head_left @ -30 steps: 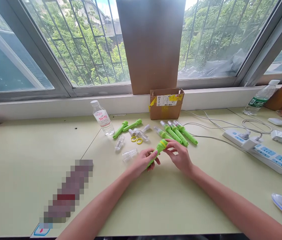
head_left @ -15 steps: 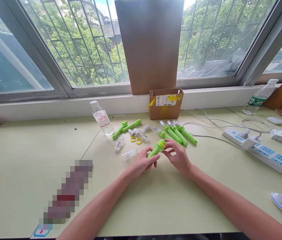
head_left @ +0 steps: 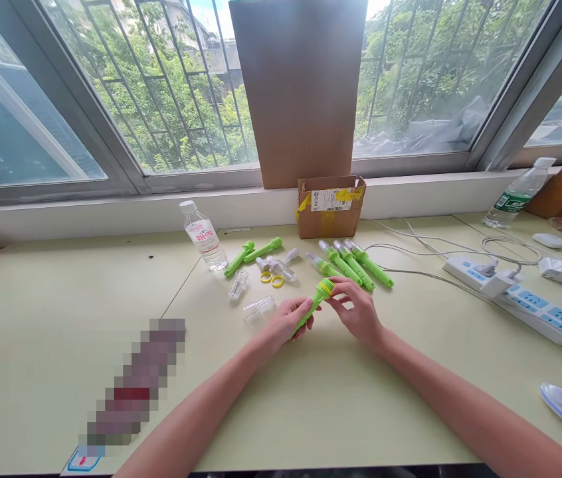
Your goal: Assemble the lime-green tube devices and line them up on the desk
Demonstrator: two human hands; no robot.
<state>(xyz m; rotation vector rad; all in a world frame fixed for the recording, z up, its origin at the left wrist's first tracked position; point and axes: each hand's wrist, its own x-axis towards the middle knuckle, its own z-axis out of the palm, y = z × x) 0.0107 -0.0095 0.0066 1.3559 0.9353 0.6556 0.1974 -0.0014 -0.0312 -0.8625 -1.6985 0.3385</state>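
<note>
Barred windows (head_left: 181, 113) with leafy trees outside back a pale green tabletop (head_left: 385, 411). On the left stands a clear plastic water bottle with a white cap and red-lettered label (head_left: 205, 240), just beside two slim green plastic tubes with ribbed ends (head_left: 238, 260). Nearer lie clear ridged plastic sleeves (head_left: 258, 309) and a pair of small yellow rings (head_left: 278, 285).

At center, a person's left forearm slants in from the near left, the left hand (head_left: 281, 323) curled closed around the lower body of another green plastic tube (head_left: 315, 304), thumb laid along its upper side. Tilted, the tube points its ribbed head, circled by a yellow band (head_left: 327, 286), toward the far right. From the near right comes the other forearm, the right hand (head_left: 359, 313) with fingers bent and thumb drawn close to them, tips at the ribbed head; whether they pinch it or merely touch cannot be told.

Beyond, a small open cardboard box with yellow tape (head_left: 331, 222) stands behind four green tubes with clear tops (head_left: 355, 267). Farther right rest a white power strip with blue socket panels (head_left: 520, 302) and a tilted clear bottle with a green label (head_left: 513, 200).
</note>
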